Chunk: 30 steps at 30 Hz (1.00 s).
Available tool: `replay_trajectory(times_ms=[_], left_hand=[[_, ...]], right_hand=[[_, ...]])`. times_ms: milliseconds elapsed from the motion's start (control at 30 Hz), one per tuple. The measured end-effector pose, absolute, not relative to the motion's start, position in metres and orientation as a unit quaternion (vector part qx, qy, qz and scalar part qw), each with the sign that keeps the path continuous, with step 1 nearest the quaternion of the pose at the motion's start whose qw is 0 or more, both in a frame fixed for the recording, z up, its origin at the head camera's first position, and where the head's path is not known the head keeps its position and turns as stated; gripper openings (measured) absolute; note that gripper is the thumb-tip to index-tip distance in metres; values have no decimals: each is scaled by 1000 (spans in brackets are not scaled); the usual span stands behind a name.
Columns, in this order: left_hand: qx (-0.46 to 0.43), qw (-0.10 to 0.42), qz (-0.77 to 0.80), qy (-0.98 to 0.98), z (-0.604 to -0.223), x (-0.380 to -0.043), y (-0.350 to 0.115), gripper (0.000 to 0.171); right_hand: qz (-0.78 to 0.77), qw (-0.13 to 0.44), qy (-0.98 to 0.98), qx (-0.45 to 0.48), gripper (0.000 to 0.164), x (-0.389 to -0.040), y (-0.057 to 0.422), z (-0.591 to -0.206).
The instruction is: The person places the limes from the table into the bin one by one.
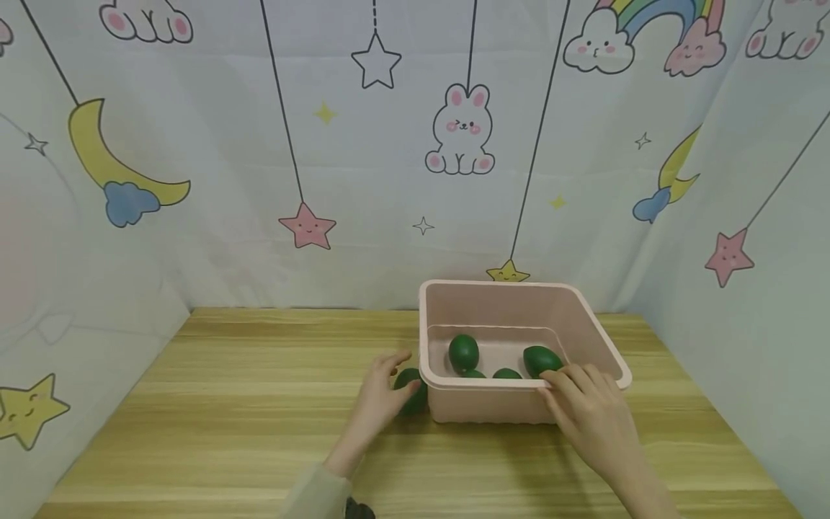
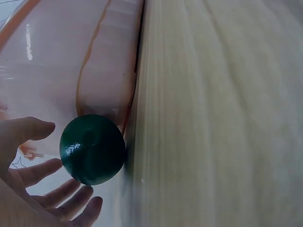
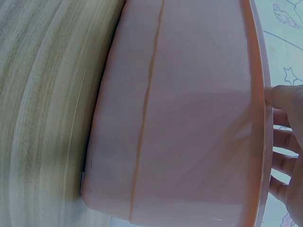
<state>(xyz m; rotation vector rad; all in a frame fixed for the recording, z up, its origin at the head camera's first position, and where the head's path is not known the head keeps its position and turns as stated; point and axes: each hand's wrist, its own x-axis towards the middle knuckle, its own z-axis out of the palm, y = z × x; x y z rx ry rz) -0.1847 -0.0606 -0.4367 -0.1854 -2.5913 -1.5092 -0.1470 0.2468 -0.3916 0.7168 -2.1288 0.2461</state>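
Observation:
A dark green, glossy, egg-shaped fruit like an avocado (image 1: 415,405) lies on the table against the left side of a pink plastic bin (image 1: 496,401). My left hand (image 1: 379,395) is spread around this fruit. In the left wrist view, the thumb stands apart from the green fruit (image 2: 92,150) and the loosely bent fingers come right up to its edge. My right hand (image 1: 598,422) grips the bin's front rim, thumb outside and fingers over the top. Inside the bin sit several more green fruits, one upright at left (image 1: 463,352) and one near my right fingertips (image 1: 540,359).
The bin stands on a wood-grain table (image 1: 259,404), right of its middle. A white cloth (image 1: 376,158) printed with moons, stars and rabbits hangs behind and along both sides. A small black object (image 1: 359,509) shows by my left sleeve.

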Motion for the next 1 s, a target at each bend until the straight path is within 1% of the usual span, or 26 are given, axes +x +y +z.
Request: replay_trajectory(times_ms=[267, 600, 1000], left_hand=[[-48, 52, -453, -889, -440, -185, -61, 59], [-54, 5, -453, -890, -441, -183, -60, 65], [-75, -3, -454, -888, -442, -181, -62, 73]], right_hand=[[102, 429, -850, 289, 49, -147, 246, -392], [100, 430, -849, 290, 48, -147, 246, -391], [100, 423, -853, 288, 50, -146, 246, -391]])
